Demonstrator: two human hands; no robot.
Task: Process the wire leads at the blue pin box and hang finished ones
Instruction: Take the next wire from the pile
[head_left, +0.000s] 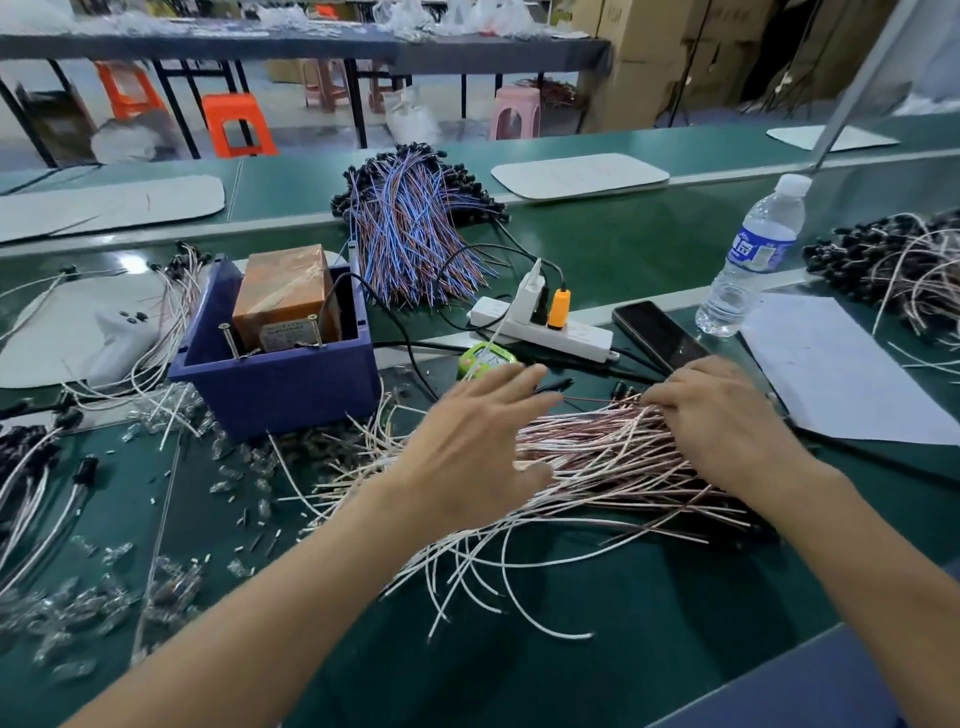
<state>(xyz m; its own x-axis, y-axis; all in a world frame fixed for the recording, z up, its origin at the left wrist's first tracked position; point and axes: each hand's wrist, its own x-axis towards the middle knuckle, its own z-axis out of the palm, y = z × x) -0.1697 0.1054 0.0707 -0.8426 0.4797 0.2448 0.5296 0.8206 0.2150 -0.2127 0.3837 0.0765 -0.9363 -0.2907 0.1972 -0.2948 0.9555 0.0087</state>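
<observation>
A loose pile of white and reddish wire leads (597, 467) lies on the green bench in front of me. My left hand (483, 436) hovers over the pile's left part with fingers spread and straight. My right hand (722, 415) rests on the pile's right end, its fingers bent down into the wires; whether they pinch a lead is hidden. The blue pin box (280, 374) stands to the left of the pile, with an orange-brown transformer block (283, 296) and two upright pins inside.
White leads (156, 332) lie left of the box, clear plastic bits (104, 587) scatter at near left. A blue-orange wire bundle (415, 228), power strip (540, 325), phone (660, 335), water bottle (753, 260), paper sheet (831, 374) and a black-tipped lead heap (904, 260) surround the work.
</observation>
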